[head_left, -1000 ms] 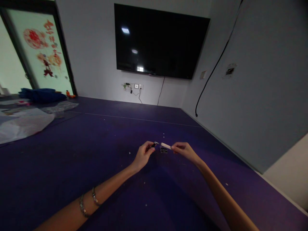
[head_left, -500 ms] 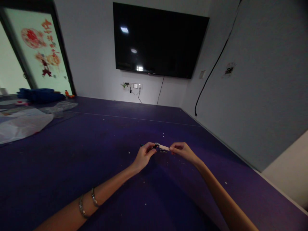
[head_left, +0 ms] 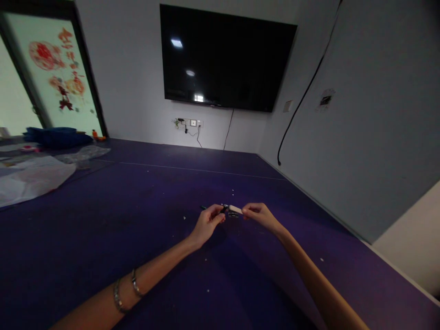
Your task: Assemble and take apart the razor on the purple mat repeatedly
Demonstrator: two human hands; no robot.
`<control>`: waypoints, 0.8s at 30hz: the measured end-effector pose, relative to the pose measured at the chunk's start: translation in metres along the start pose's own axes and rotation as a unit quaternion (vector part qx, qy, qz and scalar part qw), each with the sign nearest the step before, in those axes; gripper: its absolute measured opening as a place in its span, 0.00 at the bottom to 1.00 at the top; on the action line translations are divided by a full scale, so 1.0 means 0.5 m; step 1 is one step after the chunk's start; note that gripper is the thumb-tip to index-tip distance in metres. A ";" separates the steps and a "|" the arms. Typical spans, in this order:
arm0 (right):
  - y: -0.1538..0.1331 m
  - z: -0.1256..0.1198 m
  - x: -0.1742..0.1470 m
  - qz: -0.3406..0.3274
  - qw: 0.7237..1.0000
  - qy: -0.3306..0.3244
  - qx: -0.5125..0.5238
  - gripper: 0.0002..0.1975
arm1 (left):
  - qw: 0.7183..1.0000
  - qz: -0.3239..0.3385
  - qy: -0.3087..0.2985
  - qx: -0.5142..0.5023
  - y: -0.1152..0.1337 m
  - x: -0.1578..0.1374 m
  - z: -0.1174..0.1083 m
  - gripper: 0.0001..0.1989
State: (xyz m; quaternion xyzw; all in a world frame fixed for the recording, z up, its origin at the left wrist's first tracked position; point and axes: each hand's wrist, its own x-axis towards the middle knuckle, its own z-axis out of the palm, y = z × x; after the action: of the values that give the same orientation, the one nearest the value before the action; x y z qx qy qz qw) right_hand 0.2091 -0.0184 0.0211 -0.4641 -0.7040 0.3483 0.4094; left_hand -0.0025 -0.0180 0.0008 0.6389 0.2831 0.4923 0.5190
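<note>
My left hand [head_left: 205,225] is closed around a small dark tool [head_left: 225,208] with a shiny metallic part at its right end. A thin dark end of something pokes out to the left, behind my fingers. In a pinch, my right hand [head_left: 263,216] grips the near end of a short, flat, pale stick [head_left: 235,209]. The stick's other end meets the tool, though the exact contact is too small to make out. Just below the stick shows a dark, partly shiny piece [head_left: 233,214]; whether it belongs to the tool, I cannot tell.
Small white bits lie scattered on the purple floor [head_left: 165,256]. To the left are crumpled clear plastic sheets [head_left: 41,176] and a dark blue cloth heap [head_left: 57,136]. A television [head_left: 227,59] hangs on the wall, and a black cable [head_left: 302,103] dangles at right.
My left hand has shifted slightly to the right along with the tool, and a little less of the pale stick shows between the hands. My right hand has hardly moved.
</note>
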 end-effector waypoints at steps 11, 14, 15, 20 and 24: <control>-0.014 0.008 -0.002 0.003 1.000 -0.009 0.019 0.16 | 0.999 -0.015 -0.012 -0.026 -0.004 -0.004 0.008 0.08; -0.011 0.004 -0.002 -0.001 1.000 -0.009 0.021 0.15 | 0.999 -0.023 -0.020 -0.038 -0.007 -0.007 0.013 0.08; -0.007 0.001 -0.002 -0.001 1.000 -0.008 0.021 0.15 | 0.998 -0.030 -0.022 -0.045 -0.009 -0.008 0.014 0.08; 0.009 -0.010 -0.001 0.016 1.000 0.016 0.004 0.15 | 0.991 -0.068 -0.020 -0.112 -0.012 -0.008 0.014 0.10; -0.002 -0.005 -0.002 0.012 1.000 0.023 -0.005 0.16 | 0.981 -0.088 -0.017 -0.173 -0.009 -0.010 0.016 0.10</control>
State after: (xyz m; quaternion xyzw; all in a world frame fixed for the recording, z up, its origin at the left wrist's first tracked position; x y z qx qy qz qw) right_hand 0.2112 -0.0192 0.0229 -0.4821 -0.6910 0.3387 0.4188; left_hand 0.0037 -0.0238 -0.0049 0.5203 0.2395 0.4755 0.6677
